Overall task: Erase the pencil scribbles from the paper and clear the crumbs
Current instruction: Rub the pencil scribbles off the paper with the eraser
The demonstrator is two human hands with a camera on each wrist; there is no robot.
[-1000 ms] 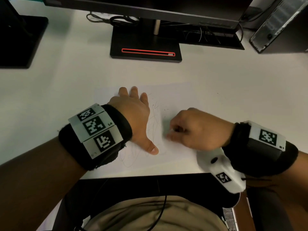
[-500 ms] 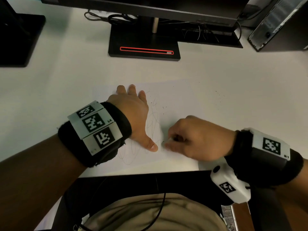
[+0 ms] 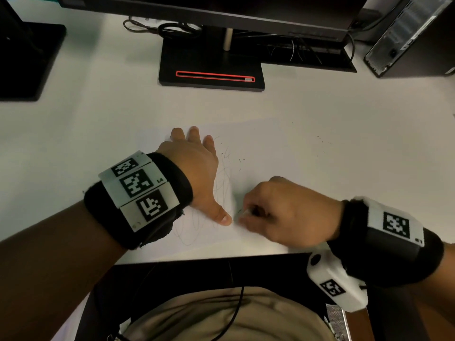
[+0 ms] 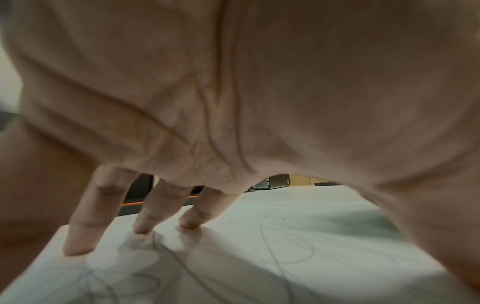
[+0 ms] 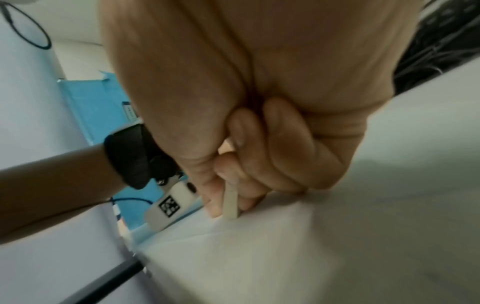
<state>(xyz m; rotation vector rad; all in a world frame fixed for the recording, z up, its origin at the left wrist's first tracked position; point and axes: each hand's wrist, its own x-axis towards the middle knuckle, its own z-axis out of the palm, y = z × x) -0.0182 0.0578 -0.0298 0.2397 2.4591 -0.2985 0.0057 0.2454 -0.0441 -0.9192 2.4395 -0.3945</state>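
The paper [image 3: 258,153] lies flat at the centre of the head view, its near edge close to the front edge of the white tabletop [image 3: 98,119]. Faint pencil scribbles [image 3: 222,178] loop across its left half, running from beside the left hand's fingers down past the thumb toward the lower left of the sheet. Small dark crumbs [image 3: 241,160] are scattered on the paper right of the scribbles, and a few more specks sit farther toward the right of the frame.

A slim pale eraser [image 5: 230,202] stands nearly upright with its lower end on the paper. The right hand [image 3: 285,212] pinches it between thumb and curled fingers, just right of the scribbles in the lower middle of the head view.

The left hand [image 3: 197,173] lies on the paper's left part with fingers straight and spread; in the left wrist view three fingertips [image 4: 78,244] press on the sheet among the pencil lines. Its thumb points toward the right hand, the two nearly touching.

Both wrists wear black bands with white marker tags. At the top of the head view stands a black monitor base [image 3: 211,70] with a red-outlined slot, with cables behind it and a computer case [image 3: 413,35] at the upper right.
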